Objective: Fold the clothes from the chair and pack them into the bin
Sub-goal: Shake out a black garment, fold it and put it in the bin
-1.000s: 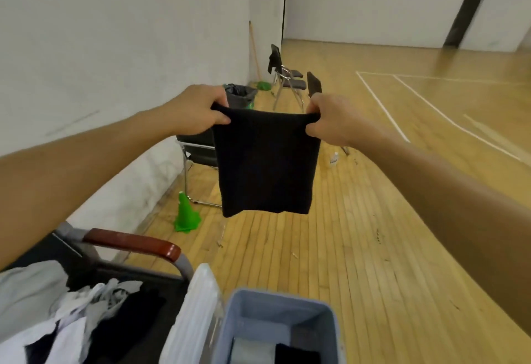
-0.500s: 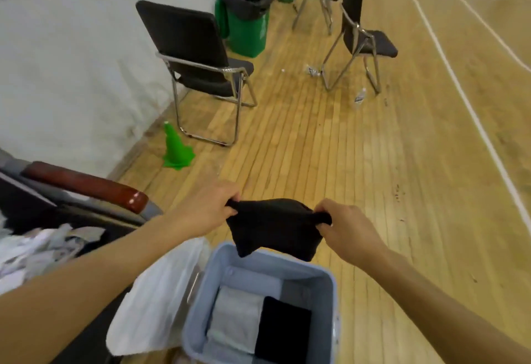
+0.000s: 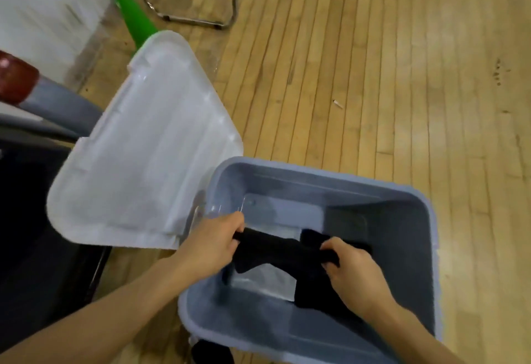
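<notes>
A blue-grey plastic bin (image 3: 324,174) stands open on the wooden floor below me. Both my hands are inside it and hold a folded black garment (image 3: 283,254) by its two ends. My left hand (image 3: 212,244) grips the left end and my right hand (image 3: 352,271) grips the right end. Under the garment lie a folded light grey piece (image 3: 264,279) and another black piece (image 3: 313,238) on the bin's bottom. The chair with the clothes (image 3: 31,220) is a dark shape at the left edge; its pile is out of view.
The bin's white lid (image 3: 138,156) leans tilted between chair and bin. A red-brown armrest (image 3: 14,79) shows at far left. A green cone (image 3: 129,10) and a metal chair base (image 3: 198,18) stand beyond the lid. Wooden floor spreads to the right.
Both hands brought the black garment down from chest height, bunched shorter, into the bin. My view tilted down from the hall to the bin.
</notes>
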Motion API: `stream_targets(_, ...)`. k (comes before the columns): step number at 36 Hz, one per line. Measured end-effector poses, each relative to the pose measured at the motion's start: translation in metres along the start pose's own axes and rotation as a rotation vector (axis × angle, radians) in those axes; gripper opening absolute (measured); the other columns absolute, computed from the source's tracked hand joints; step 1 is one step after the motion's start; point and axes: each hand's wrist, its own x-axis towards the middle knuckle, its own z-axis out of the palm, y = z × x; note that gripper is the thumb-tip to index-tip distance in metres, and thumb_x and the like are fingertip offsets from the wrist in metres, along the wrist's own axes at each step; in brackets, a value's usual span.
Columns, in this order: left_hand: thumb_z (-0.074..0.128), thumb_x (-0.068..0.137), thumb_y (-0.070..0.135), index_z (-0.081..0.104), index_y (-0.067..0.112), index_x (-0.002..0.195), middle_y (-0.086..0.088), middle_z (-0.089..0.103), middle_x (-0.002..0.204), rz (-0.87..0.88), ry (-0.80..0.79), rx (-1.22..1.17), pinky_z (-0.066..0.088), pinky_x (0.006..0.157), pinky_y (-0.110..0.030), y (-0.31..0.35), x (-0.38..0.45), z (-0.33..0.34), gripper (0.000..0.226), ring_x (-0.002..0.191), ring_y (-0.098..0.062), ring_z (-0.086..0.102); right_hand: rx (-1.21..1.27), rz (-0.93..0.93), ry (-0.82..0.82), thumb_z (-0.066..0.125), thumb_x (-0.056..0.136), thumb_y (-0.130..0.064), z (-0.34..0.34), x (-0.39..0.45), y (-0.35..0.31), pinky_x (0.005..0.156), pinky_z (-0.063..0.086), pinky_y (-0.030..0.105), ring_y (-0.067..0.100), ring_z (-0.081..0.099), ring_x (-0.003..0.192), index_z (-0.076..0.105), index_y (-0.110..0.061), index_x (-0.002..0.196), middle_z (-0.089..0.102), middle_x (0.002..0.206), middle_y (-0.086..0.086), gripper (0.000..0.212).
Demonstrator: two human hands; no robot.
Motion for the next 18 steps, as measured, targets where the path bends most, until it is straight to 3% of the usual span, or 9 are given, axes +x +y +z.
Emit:
stream_targets(6,0.050,0.091,0.010,0.049,0.014,0.105,0.000,0.053,0.091,-0.056,-0.047,-0.048,0.040,0.073,-0.033,-0.034,0.007,0.039,0.015,0.089,-0.025,0.055,0.026,0.055,-0.068,0.052,0.094,-0.018,0.048,0.015,0.006,0.066,0.047,0.026,0.012,0.057,0.080,0.054,-0.026,0.117,0.065,0.102,-0.006,0.025)
stream_targets(12,0.049,0.093,0.012,0.050,0.013,0.109,0.003,0.055,0.094,-0.066,-0.134,-0.032,0.034,0.065,-0.018,-0.050,-0.012,0.072,0.016,0.080,-0.011,0.052,0.009,0.081,-0.159,0.054,0.092,-0.020,0.080,0.011,0.011,0.069,0.041,0.023,0.015,0.061,0.099,0.054,-0.029,0.118,0.066,0.108,-0.007,0.027)
stream_targets(15,0.049,0.093,0.009,0.047,0.017,0.108,0.013,0.048,0.085,-0.080,-0.152,-0.050,0.035,0.058,-0.010,-0.051,-0.016,0.081,0.017,0.067,-0.001,0.046,0.012,0.087,-0.167,0.054,0.092,-0.021,0.087,0.010,0.015,0.067,0.039,0.019,0.011,0.061,0.099,0.054,-0.030,0.117,0.065,0.106,-0.010,0.026)
stream_targets(18,0.047,0.092,0.005,0.039,0.021,0.098,0.016,0.036,0.074,-0.085,-0.137,-0.061,0.036,0.057,-0.014,-0.050,-0.017,0.088,0.018,0.065,-0.003,0.042,0.021,0.078,-0.169,0.053,0.093,-0.021,0.093,0.009,0.019,0.065,0.038,0.017,0.007,0.060,0.093,0.053,-0.030,0.114,0.060,0.096,-0.014,0.023)
